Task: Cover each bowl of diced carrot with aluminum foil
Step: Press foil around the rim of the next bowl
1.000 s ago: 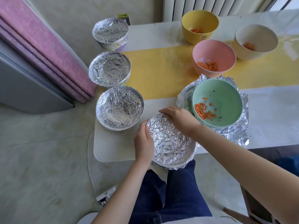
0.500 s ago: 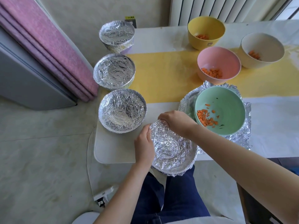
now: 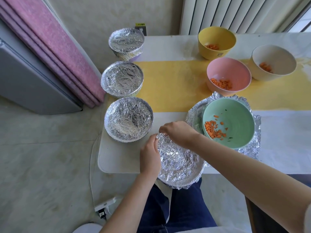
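Observation:
A foil-covered bowl sits at the table's front edge, half over my lap. My left hand grips its left rim, fingers curled on the foil. My right hand pinches the foil at the far rim. To the right a green bowl of diced carrot stands uncovered on a loose foil sheet. Behind it are a pink bowl, a yellow bowl and a cream bowl, each open with carrot inside. Three foil-covered bowls line the left edge: near, middle, far.
The white table carries a yellow runner. A pink folded mat and a grey panel lean at the left. A radiator stands behind. A power strip with its cable lies on the floor.
My right hand has slid leftward along the far rim of the foil-covered bowl towards my left hand, pressing the foil edge. The camera has drifted slightly.

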The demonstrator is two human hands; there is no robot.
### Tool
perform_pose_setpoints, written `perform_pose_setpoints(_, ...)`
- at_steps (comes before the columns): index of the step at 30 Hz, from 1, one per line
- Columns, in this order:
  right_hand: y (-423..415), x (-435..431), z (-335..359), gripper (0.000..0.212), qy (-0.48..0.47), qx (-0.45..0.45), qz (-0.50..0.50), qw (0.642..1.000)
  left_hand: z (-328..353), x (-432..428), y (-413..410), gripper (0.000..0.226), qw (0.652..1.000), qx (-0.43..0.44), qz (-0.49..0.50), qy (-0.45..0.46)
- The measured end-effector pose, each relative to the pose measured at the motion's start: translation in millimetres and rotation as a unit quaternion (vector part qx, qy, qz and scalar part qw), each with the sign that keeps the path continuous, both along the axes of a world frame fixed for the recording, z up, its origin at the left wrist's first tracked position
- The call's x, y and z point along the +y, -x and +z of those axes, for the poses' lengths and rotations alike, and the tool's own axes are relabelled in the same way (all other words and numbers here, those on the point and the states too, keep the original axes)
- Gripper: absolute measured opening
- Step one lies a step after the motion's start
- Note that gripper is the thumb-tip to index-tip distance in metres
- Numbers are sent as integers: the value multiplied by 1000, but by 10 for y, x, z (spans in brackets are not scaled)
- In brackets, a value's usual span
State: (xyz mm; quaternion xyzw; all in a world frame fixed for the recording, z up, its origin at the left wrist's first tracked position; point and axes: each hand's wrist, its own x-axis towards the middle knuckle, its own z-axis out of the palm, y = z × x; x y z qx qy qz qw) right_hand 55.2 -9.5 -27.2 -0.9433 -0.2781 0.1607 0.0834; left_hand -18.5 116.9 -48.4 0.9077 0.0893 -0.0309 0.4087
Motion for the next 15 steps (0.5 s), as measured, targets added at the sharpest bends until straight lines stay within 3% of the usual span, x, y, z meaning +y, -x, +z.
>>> perform_pose_setpoints(5, -54, -117, -5, 29, -86, 92, -42, 991, -10, -6, 2, 31, 1000, 2, -3, -2)
perform_pose_setpoints(11, 2, -159, -89, 37, -86, 56, -70, 992, -16, -11, 20, 32, 1000, -2, -14, -2)
perform_pose_setpoints(15, 44, -167, -4, 27, -114, 73, -65, 989, -26, -4, 67, 34, 1000, -8, -10, 7)
